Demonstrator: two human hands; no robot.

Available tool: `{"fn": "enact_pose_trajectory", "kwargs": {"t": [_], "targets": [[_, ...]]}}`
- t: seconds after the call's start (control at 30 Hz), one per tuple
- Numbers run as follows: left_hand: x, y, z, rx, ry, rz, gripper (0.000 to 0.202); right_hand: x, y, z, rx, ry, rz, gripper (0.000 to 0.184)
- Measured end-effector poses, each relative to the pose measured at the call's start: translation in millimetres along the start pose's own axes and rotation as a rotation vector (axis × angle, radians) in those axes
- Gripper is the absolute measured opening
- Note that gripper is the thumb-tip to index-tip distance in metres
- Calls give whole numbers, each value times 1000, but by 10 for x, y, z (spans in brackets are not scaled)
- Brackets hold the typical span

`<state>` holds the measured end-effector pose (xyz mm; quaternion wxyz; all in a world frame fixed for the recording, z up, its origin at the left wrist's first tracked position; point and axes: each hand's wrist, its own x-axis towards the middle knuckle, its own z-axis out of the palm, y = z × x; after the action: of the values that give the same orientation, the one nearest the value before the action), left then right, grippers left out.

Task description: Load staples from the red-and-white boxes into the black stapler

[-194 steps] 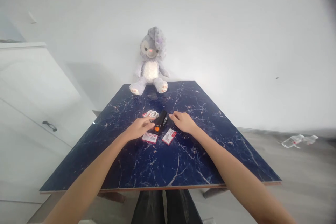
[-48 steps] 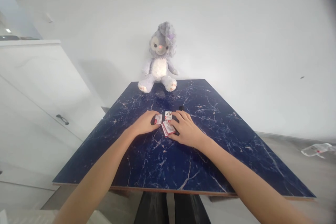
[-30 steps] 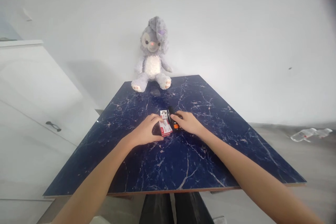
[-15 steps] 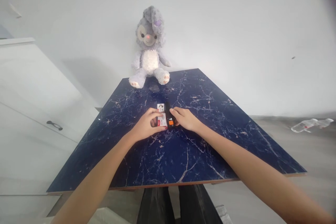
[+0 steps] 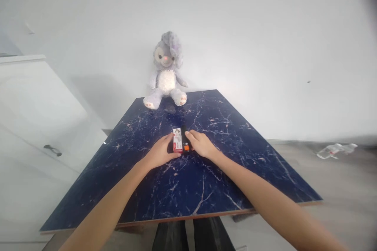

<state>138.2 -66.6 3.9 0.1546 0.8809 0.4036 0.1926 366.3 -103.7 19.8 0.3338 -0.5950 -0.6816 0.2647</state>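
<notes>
Boxes (image 5: 177, 141), red-and-white, black stapler (image 5: 184, 138), orange patch (image 5: 186, 148)

"What's the counter (image 5: 176, 192) like?"
"Dark blue, veined like marble."
"And on it?"
"A plush toy (image 5: 166, 80) at the far edge; red-and-white boxes (image 5: 177, 141) beside a black-and-orange tool (image 5: 185, 142), mid-surface."
</notes>
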Motion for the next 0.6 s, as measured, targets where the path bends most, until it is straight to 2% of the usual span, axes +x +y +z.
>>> {"fn": "enact_pose_trajectory", "kwargs": {"t": [0.07,0.17,0.33,0.5,0.6], "targets": [[-6,45,28,11,24,-27,89,-8,-33,-4,-39,58,39,45],[-3,140,94,14,38,-33,89,3,-18,-27,-83,85,98,60],[144,382,259,50,81,-60,89,89,105,-188,-181,63,135,51],[639,599,496,166,150,-84,71,258,385,-495,-185,162,181,56],[1069,752,696,169,107,-81,76,307,661,-741,-180,245,200,53]]}}
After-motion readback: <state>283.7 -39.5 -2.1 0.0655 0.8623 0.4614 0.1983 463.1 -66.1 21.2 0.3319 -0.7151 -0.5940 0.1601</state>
